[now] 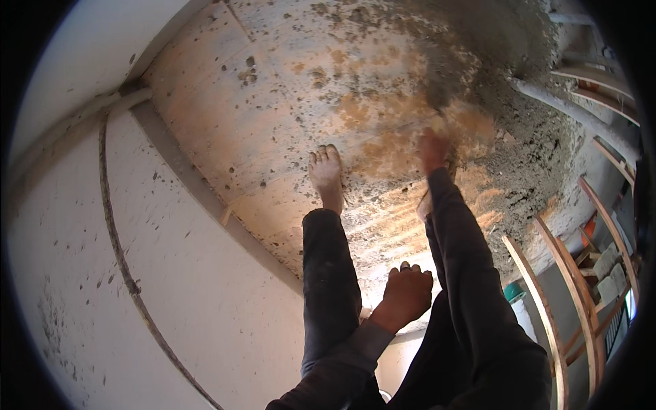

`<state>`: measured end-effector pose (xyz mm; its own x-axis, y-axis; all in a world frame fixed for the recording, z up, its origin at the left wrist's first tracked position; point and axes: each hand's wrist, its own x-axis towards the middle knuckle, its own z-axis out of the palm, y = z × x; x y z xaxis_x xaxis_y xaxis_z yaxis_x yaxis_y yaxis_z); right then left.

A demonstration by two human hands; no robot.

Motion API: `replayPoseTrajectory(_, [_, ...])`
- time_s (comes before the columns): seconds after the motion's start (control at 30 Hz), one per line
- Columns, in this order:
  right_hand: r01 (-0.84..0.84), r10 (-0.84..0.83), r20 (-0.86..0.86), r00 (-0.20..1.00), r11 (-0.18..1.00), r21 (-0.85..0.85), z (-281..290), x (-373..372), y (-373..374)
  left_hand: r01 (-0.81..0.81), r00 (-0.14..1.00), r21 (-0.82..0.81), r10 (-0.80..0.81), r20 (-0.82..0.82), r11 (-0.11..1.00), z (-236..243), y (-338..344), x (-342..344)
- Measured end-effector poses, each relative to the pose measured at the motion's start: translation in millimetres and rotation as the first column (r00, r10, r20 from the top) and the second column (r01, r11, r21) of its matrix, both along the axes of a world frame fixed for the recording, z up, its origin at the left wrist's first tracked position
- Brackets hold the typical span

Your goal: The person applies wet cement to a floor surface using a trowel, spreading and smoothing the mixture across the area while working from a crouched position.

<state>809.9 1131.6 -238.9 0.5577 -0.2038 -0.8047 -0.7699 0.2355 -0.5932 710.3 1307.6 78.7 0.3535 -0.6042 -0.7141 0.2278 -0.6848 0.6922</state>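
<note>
While the left hand [408, 292] hangs between the legs, fingers curled into a fist, the bare right foot [434, 152] treads grey mortar [526, 157] spread over the plywood floor [273, 116], where wet grit could make it slip.

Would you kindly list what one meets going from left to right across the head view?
White wall with a thin cable → grey ledge → bare left foot on the mortar-spattered board → left hand, closed in a fist → right foot → curved wooden ladder rails.
</note>
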Motion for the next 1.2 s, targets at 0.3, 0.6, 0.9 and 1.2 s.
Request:
replayPoseTrajectory(0.3, [-0.452,0.560,0.092,0.823,0.745,-0.491,57,-47,-66,-0.002,1.000,-0.052,0.003,0.021,0.999,-10,-15,-15])
replayPoseTrajectory(0.6, [-0.692,0.753,0.074,0.654,0.634,-0.345,46,-10,120,0.001,1.000,0.033,-0.001,-0.020,0.999,-19,-10,-10])
replayPoseTrajectory(0.9, [-0.037,0.013,-0.104,0.994,0.971,-0.236,65,5,-117,-0.016,1.000,0.023,0.016,0.006,1.000,-21,-19,-10])
replayPoseTrajectory(1.2, [-0.106,0.058,-0.212,0.976,0.969,-0.222,117,19,-141,-0.104,0.992,-0.048,0.107,0.060,0.993,-32,-24,-19])
